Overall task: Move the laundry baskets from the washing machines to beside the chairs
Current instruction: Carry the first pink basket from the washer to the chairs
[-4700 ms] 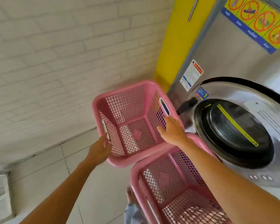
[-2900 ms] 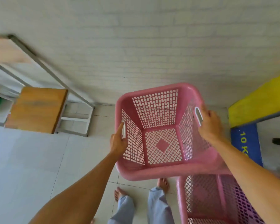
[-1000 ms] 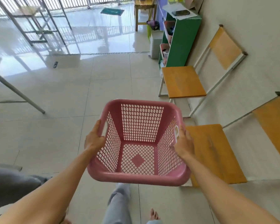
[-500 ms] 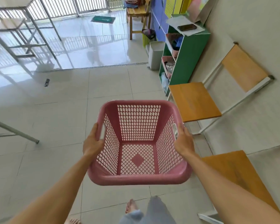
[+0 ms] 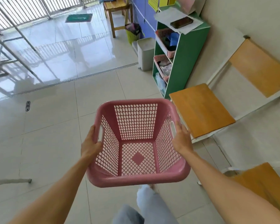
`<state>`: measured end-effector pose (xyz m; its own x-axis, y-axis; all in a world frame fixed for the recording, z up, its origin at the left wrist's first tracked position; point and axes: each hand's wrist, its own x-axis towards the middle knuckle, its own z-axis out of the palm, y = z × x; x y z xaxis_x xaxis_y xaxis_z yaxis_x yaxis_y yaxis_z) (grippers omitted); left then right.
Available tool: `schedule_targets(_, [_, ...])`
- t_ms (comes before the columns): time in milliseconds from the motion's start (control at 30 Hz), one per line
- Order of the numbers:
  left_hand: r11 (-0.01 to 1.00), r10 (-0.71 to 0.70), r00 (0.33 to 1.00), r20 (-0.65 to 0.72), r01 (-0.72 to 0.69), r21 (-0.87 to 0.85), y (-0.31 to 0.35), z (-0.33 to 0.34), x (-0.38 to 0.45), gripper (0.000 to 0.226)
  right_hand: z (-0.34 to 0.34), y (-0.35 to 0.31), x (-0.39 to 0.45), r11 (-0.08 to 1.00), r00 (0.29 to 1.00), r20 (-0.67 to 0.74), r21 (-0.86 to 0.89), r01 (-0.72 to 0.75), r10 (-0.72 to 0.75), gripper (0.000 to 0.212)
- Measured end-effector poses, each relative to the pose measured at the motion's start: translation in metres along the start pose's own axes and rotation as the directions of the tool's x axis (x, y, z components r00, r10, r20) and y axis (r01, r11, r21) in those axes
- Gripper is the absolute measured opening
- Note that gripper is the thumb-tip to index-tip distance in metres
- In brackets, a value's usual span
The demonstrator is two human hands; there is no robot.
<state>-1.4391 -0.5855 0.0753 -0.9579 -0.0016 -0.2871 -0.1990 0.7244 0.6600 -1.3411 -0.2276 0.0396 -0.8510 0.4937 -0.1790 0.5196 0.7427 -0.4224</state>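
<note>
I carry an empty pink laundry basket point(image 5: 137, 179) in front of me, above the tiled floor. My left hand point(image 5: 90, 142) grips its left handle slot and my right hand point(image 5: 182, 139) grips its right handle slot. Just right of the basket stands a wooden-seated chair point(image 5: 200, 110) against the wall. A second such chair point(image 5: 265, 183) shows at the lower right. No washing machine or other basket is in view.
A green shelf unit point(image 5: 183, 54) with small pink trays stands beyond the chairs, a grey bin point(image 5: 145, 54) beside it. A wooden table point(image 5: 116, 10) is farther back. Metal rack legs point(image 5: 11, 181) cross the left side. Open tiled floor point(image 5: 55, 126) lies ahead.
I lifted the basket off a second one by the washing machine, turned around and walked with it. The chairs and green shelf have come closer on my right.
</note>
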Motion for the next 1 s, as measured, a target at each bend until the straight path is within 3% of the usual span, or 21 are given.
schedule_targets(200, [0.999,0.034,0.995,0.093,-0.036,0.028,0.020,-0.006,0.092,0.085,0.012,-0.029,0.043,0.996,0.996,-0.056,0.061,-0.059,0.063,0.080])
schedule_targets(300, [0.996,-0.015,0.992,0.123,0.005,0.084,0.027,0.003,0.150,0.090,0.024,-0.040,0.056,0.985,0.986,-0.074,0.103,-0.141,0.149,0.082])
schedule_targets(400, [0.983,-0.025,0.981,0.190,-0.010,0.182,0.038,0.014,0.206,0.055,0.038,-0.049,0.067,0.965,0.965,-0.103,0.125,-0.229,0.243,0.084])
schedule_targets(467, [0.979,0.004,0.963,0.270,-0.060,0.197,0.048,0.027,0.243,0.039,0.050,-0.051,0.076,0.942,0.937,-0.134,0.141,-0.304,0.323,0.083])
schedule_targets(667, [0.948,0.089,0.897,0.433,-0.209,0.239,0.079,0.074,0.335,0.039,0.096,-0.054,0.099,0.857,0.829,-0.233,0.237,-0.459,0.508,0.081])
schedule_targets(1000, [0.903,0.214,0.827,0.520,-0.370,0.218,0.080,0.214,0.421,0.045,0.191,-0.017,0.130,0.706,0.653,-0.276,0.359,-0.610,0.705,0.087])
